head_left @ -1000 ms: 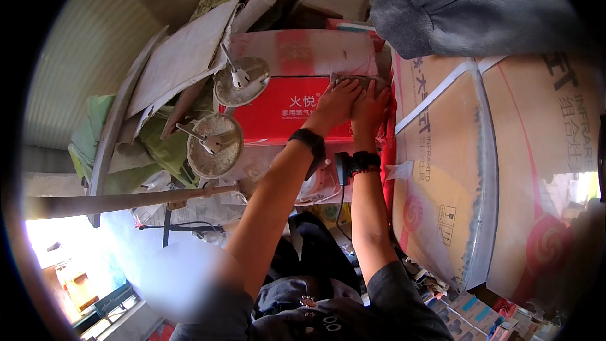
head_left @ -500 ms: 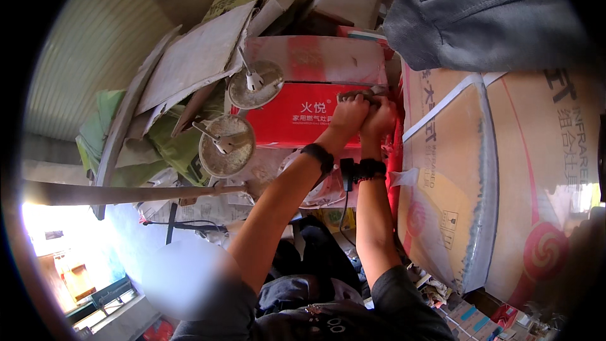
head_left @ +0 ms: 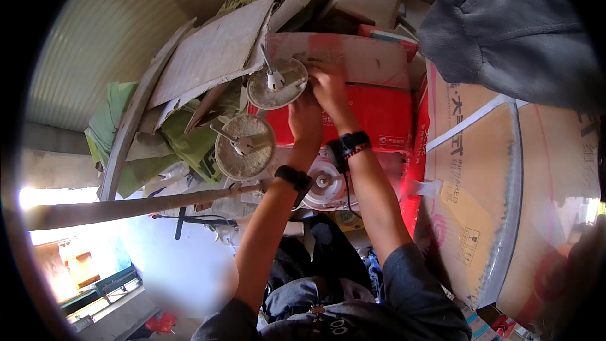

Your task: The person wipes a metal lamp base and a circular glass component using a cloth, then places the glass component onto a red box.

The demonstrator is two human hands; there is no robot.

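Note:
A red box [head_left: 369, 113] with a pale, dusty top [head_left: 379, 63] lies in front of me. My right hand [head_left: 331, 88] is at the box's upper edge, its fingers curled on what looks like a grey-brown bunched cloth [head_left: 310, 60], mostly hidden. Just below and left of it, my left hand [head_left: 305, 117] reaches up against the box; its fingers are hidden behind the upper dusty round disc [head_left: 291, 91], which has a pale stem at its centre. A second such disc [head_left: 255, 163] hangs lower left. Dark bands circle both my wrists.
A wooden pole [head_left: 145, 209] juts in from the left below the discs. Cardboard sheets [head_left: 208, 50] and green sacks [head_left: 189, 145] are piled at left. Large brown cartons [head_left: 470, 170] stand at right, with a dark grey garment [head_left: 511, 31] above. A round whitish part [head_left: 323, 181] sits below the red box.
Both hands have moved left across the red box, from its right end to beside the upper disc. The right hand has gone higher, and the hands have come apart slightly. The view has shifted.

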